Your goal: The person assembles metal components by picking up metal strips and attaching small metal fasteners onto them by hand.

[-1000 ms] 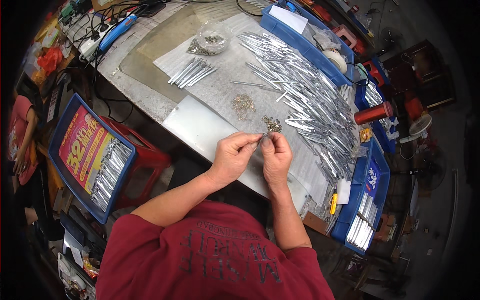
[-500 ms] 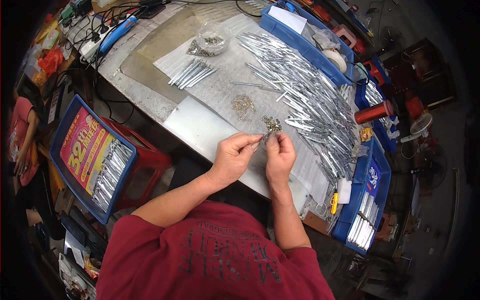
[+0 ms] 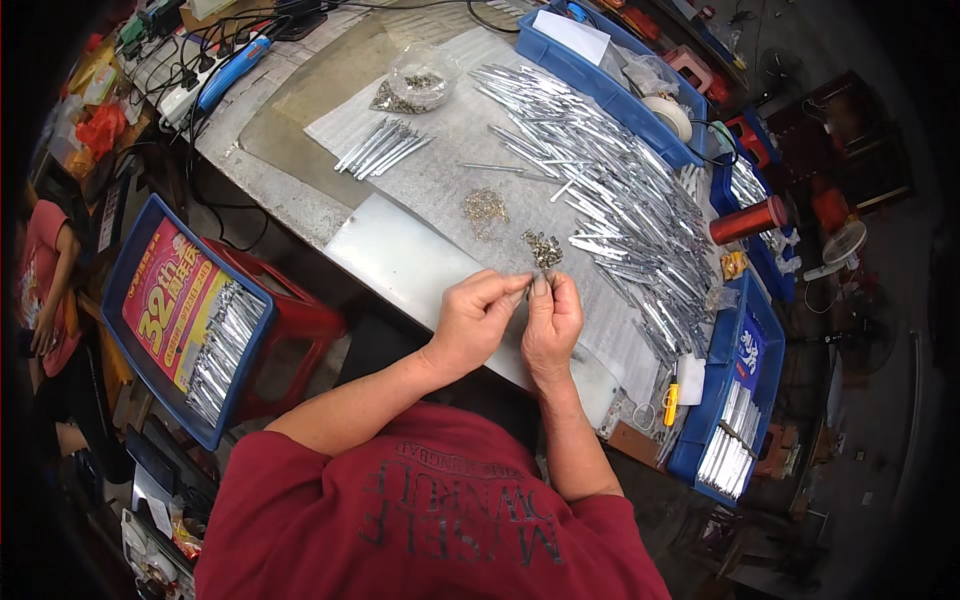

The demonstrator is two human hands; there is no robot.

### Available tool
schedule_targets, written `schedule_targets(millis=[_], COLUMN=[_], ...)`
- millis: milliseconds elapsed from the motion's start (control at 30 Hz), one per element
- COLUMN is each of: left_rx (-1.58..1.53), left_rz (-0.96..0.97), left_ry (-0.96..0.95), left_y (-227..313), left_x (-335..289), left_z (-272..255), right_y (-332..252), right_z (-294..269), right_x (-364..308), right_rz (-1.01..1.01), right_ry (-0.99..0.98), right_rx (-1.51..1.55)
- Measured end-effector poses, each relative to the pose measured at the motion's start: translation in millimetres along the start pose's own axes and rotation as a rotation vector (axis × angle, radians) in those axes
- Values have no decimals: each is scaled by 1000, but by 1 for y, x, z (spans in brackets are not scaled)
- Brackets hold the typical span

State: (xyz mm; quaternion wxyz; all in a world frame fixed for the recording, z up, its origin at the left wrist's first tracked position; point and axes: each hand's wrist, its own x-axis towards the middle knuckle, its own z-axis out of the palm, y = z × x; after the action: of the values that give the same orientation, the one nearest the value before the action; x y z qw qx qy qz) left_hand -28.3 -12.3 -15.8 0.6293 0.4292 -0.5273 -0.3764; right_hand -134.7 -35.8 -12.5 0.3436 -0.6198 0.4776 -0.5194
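Observation:
My left hand (image 3: 474,318) and my right hand (image 3: 552,325) meet over the front edge of the work table, both with fingers pinched together. Whatever sits between the fingertips is too small to make out. Just beyond them lies a small heap of brass-coloured metal parts (image 3: 543,249). A looser pile of fine gold-coloured pieces (image 3: 485,212) is farther to the left. Many slim silver metal strips (image 3: 620,210) spread across the table's right side. A smaller bundle of strips (image 3: 383,148) lies at the far left, near a clear plastic bowl of small parts (image 3: 421,80).
A white board (image 3: 400,250) lies along the table's near edge. Blue bins stand at the left (image 3: 250,390), back (image 3: 560,55) and right (image 3: 690,450). A yellow-handled tool (image 3: 670,404) lies at the right edge. Another person (image 3: 52,260) is at far left.
My right hand has drawn back slightly from the brass-coloured heap, and more of the heap shows. My left hand has shifted a little right, its pinch staying close to the right fingertips.

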Motion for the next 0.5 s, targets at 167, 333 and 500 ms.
schedule_targets(millis=[167,333,500], left_rx=[139,122,-90], left_rz=[128,125,-49], left_ry=[-4,-1,-1], left_y=[6,11,5], left_x=[0,0,-1], left_z=[1,5,10], right_y=[-3,-2,-3], right_z=[-3,-4,-7], right_x=[-3,-5,-5], right_rz=[-81,-36,-5], right_ry=[23,44,46], right_rx=[-67,-42,-13])
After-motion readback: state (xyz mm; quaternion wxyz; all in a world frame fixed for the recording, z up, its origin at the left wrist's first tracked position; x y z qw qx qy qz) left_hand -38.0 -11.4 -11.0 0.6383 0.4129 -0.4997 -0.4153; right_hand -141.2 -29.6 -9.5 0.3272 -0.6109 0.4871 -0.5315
